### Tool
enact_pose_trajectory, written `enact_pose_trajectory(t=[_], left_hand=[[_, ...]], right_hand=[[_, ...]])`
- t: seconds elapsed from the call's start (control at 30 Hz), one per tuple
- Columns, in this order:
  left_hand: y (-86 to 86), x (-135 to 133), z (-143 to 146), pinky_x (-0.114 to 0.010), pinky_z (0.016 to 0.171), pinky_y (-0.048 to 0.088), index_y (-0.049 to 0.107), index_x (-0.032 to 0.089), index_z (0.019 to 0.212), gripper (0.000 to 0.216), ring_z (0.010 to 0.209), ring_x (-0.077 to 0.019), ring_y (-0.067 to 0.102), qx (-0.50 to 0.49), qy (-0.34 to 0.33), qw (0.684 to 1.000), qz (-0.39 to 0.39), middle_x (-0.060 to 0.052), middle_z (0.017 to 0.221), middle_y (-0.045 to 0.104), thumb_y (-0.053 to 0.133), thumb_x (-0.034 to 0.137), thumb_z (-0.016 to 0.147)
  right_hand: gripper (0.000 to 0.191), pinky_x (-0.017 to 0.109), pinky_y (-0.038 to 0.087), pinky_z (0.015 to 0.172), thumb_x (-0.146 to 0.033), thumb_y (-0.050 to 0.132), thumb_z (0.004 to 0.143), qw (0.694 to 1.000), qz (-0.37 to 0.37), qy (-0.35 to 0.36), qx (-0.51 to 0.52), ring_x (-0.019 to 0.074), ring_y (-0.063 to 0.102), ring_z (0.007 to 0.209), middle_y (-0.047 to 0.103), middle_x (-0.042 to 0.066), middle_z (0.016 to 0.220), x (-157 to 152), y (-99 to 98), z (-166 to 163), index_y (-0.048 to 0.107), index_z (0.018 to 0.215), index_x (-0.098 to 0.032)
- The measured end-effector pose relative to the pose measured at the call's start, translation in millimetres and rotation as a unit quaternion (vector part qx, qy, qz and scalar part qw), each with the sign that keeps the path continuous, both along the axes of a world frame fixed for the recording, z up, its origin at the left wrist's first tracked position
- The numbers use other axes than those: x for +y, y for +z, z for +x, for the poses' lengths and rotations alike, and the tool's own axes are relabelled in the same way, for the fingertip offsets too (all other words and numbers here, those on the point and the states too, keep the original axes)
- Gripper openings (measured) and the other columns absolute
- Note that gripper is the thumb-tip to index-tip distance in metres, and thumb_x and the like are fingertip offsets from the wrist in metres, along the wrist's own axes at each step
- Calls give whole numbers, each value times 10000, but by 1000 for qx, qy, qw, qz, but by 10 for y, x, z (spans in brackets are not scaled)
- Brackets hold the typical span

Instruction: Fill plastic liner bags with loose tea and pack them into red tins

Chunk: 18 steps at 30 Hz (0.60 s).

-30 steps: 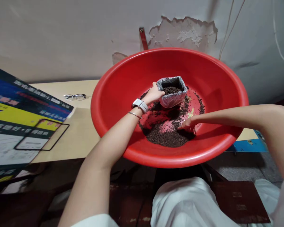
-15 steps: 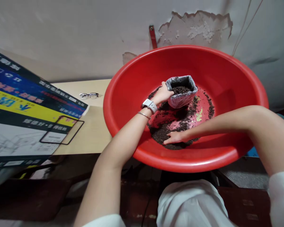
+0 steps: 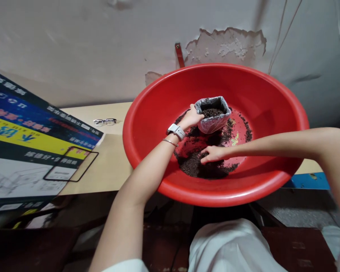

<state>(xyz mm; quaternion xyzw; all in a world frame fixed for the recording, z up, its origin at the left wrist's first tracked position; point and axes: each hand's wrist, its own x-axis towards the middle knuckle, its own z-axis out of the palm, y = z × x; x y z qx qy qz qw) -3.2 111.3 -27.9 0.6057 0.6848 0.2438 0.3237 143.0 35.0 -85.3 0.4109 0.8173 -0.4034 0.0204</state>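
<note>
My left hand (image 3: 193, 117), wearing a white watch, grips the left rim of a boxy clear plastic bag (image 3: 214, 125) and holds it tilted inside a large red basin (image 3: 232, 196). Dark soil (image 3: 212, 112) partly fills the bag. Lower down, my right hand (image 3: 213, 154) has its fingers curled around some of the loose soil (image 3: 191, 166) on the basin floor. Its fingertips are partly hidden in the dark crumbs. A yellow printed mark (image 3: 235, 139) shows through on the basin's bottom.
The basin rests on a pale wooden table (image 3: 110, 166) against a wall with peeling paint (image 3: 229, 47). Eyeglasses (image 3: 104, 122) lie left of the basin. A printed cardboard box (image 3: 31, 151) with a black wire loop (image 3: 73, 180) stands at the far left.
My right hand has risen slightly from the soil, and its spread fingers have curled in. My left hand keeps its hold on the bag. The whole view has shifted a little.
</note>
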Motion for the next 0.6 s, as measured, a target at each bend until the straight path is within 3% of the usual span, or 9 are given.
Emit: enact_pose_trajectory(t=[0.07, 0.13, 0.23, 0.3, 0.4, 0.5, 0.6], left_hand=[[-11, 8, -6, -282, 714, 516, 367, 124, 1281, 511, 932, -231, 648, -10, 2, 1000, 0, -180, 1189, 621, 586, 184, 823], [-21, 21, -14, -278, 713, 516, 370, 122, 1272, 509, 928, -231, 645, -12, 3, 1000, 2, -174, 1156, 632, 593, 181, 818], [-35, 43, -22, -286, 728, 520, 363, 134, 1276, 521, 939, -239, 643, -12, 6, 1000, -4, -178, 1160, 631, 608, 194, 820], [-46, 55, -24, -300, 729, 526, 352, 140, 1290, 524, 954, -249, 641, -16, 5, 1000, -6, -194, 1206, 611, 601, 204, 833], [-59, 59, -24, -307, 762, 524, 349, 142, 1296, 528, 1001, -253, 633, -20, 8, 1000, -4, -196, 1237, 598, 598, 193, 833], [-65, 49, -28, -297, 782, 516, 346, 142, 1296, 543, 1030, -246, 630, -34, 6, 999, -1, -192, 1242, 595, 610, 188, 824], [-64, 36, -36, -317, 816, 510, 352, 139, 1293, 531, 1059, -257, 621, -40, 1, 999, 5, -200, 1255, 586, 609, 194, 831]], right_hand=[[247, 304, 500, 702, -346, 660, 768, 1000, -4, 20, -6, 220, 665, 792, 732, 55, 852, 182, 271, 23, 741, 939, -186], [268, 298, 502, 739, -336, 637, 793, 999, 43, 23, 5, 214, 659, 837, 727, 59, 911, 380, 585, 29, 728, 993, -181], [302, 334, 500, 810, -342, 665, 794, 984, 177, 3, 4, 243, 645, 899, 715, 83, 957, 693, 996, 8, 722, 1047, -187], [334, 373, 492, 861, -357, 692, 790, 960, 278, -27, -18, 279, 629, 969, 701, 111, 1012, 895, 1160, -17, 711, 1078, -189], [424, 413, 488, 871, -423, 707, 797, 931, 352, -64, -66, 321, 612, 1028, 676, 142, 1083, 1136, 1230, -61, 670, 1148, -189], [497, 428, 489, 872, -551, 676, 816, 934, 334, -72, -99, 330, 616, 1035, 667, 150, 1108, 1276, 1195, -96, 658, 1162, -195], [510, 452, 465, 932, -646, 524, 894, 939, 328, -81, -72, 325, 612, 1055, 680, 137, 1042, 1358, 1186, -85, 690, 1055, -191]])
